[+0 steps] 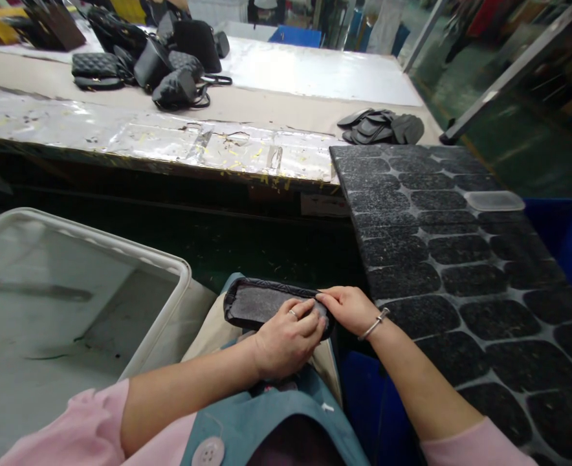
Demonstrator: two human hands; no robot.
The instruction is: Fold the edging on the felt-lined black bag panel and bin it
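A dark oval fabric piece with a stitched black rim lies across my lap. My left hand, wearing a ring, rests on its right end with the fingers curled over the grey inner face. My right hand, with a bracelet at the wrist, pinches the same end at the rim, fingers pressed together. The two hands touch each other there.
A black sheet of pre-cut oval shapes covers the surface at my right, with a clear plastic lid on it. A large white bin stands at my left. Beyond lie a foil-covered table edge, several black quilted bags and a pile of dark cut pieces.
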